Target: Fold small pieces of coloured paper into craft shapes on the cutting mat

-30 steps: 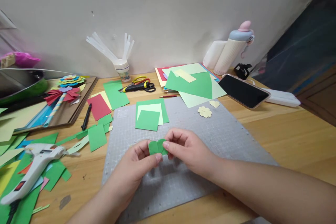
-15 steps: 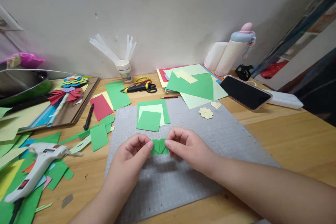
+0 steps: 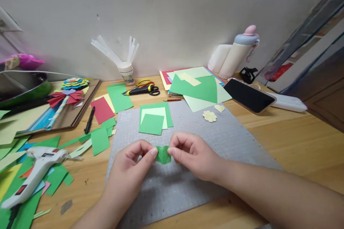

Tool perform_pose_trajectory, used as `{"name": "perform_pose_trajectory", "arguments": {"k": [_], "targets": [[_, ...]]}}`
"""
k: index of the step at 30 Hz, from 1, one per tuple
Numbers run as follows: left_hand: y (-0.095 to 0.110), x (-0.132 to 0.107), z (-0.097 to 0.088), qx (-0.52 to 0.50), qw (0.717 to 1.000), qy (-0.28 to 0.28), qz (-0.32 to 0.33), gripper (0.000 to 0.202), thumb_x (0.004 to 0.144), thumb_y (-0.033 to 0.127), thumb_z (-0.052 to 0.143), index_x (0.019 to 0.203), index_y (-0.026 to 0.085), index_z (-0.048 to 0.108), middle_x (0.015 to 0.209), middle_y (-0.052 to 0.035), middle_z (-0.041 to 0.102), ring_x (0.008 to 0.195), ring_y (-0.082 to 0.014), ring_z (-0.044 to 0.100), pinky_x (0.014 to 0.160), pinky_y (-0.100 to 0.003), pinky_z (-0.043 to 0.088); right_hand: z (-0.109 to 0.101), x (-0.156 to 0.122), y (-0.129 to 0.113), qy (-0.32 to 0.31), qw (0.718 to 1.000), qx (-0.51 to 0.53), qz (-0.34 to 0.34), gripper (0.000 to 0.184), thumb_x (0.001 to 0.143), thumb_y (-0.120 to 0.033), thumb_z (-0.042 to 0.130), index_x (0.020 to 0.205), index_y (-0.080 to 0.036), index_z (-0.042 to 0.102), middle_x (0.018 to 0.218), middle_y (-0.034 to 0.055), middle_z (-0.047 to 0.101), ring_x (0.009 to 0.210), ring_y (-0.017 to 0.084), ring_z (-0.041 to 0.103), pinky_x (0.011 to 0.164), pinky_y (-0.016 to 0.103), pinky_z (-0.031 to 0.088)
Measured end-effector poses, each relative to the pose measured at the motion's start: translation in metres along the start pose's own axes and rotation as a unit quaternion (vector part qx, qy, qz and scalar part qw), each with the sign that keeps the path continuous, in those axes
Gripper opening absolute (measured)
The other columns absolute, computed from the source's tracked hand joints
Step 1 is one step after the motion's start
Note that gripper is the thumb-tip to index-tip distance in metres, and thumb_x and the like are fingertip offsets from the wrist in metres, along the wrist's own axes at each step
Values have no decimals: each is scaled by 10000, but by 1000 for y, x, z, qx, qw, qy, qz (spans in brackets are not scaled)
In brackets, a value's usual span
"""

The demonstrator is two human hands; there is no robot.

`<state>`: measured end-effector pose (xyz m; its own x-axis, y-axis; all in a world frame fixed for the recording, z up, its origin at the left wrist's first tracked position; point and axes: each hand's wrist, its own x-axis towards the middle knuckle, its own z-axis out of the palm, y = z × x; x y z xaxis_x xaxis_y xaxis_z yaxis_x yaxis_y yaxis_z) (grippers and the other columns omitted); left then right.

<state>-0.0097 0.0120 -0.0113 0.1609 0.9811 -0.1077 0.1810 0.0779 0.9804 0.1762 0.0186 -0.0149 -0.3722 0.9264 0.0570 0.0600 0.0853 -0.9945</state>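
A small creased piece of green paper (image 3: 163, 155) is held up between both hands, above the grey cutting mat (image 3: 204, 182). My left hand (image 3: 135, 162) pinches its left edge between thumb and fingers. At its right edge, my right hand (image 3: 192, 154) has a like pinch. A crease runs down the middle of the paper, and its two halves bend like a heart or leaf shape. Just beyond the hands, green squares (image 3: 151, 124) lie stacked with a pale green sheet (image 3: 167, 116). A cream scalloped flower (image 3: 209, 116) and a small cream heart (image 3: 219, 108) rest on the mat's far right.
On the left, a white glue gun (image 3: 34, 171) lies across green scraps (image 3: 99, 141). A black pen (image 3: 89, 120), scissors (image 3: 153, 91) and a paper cup (image 3: 125, 72) of white sticks stand or lie farther back. A phone (image 3: 249, 95) and a bottle (image 3: 236, 55) are at right.
The green paper has sunk slightly toward me, and its halves now curve more about the middle crease. Both hands keep their pinch on it.
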Motion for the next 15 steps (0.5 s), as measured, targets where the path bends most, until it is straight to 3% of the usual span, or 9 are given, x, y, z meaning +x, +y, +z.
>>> {"name": "perform_pose_trajectory", "arguments": {"k": [4, 6, 9, 12, 15], "targets": [[-2, 2, 1, 26, 999, 33, 2, 192, 822, 394, 597, 899, 219, 606, 872, -5, 600, 805, -162, 512, 705, -266, 382, -14, 10, 1, 38, 995, -94, -20, 181, 844, -267, 512, 685, -189, 478, 639, -32, 464, 601, 112, 430, 562, 240, 345], [-3, 4, 2, 16, 998, 56, -12, 255, 834, 399, 568, 1026, 232, 572, 1011, -29, 585, 877, -178, 515, 726, -280, 390, -30, 21, 3, 102, 986, -134, -3, 197, 863, -294, 477, 692, -197, 470, 621, -35, 448, 593, 118, 437, 571, 245, 355], [-4, 5, 3, 21, 996, 85, -32, 271, 828, 387, 556, 1047, 227, 553, 1038, -40, 567, 888, -187, 521, 737, -293, 401, -58, 38, 11, 199, 940, -276, 33, 200, 877, -332, 425, 729, -207, 475, 642, -26, 480, 600, 132, 458, 573, 254, 355], [-7, 9, 1, 75, 992, 96, -38, 276, 819, 382, 548, 1054, 238, 556, 1064, -45, 566, 888, -209, 544, 743, -323, 422, -78, 50, 23, 217, 917, -327, 68, 219, 836, -338, 480, 664, -202, 477, 635, -7, 512, 595, 149, 457, 552, 268, 314], [-10, 17, -4, 204, 975, 77, 37, 233, 831, 332, 521, 1034, 245, 595, 1121, -59, 585, 1003, -252, 548, 820, -375, 421, -85, 53, 29, 232, 894, -370, 95, 267, 772, -371, 576, 606, -200, 457, 620, 10, 528, 574, 160, 438, 537, 276, 256]]}}
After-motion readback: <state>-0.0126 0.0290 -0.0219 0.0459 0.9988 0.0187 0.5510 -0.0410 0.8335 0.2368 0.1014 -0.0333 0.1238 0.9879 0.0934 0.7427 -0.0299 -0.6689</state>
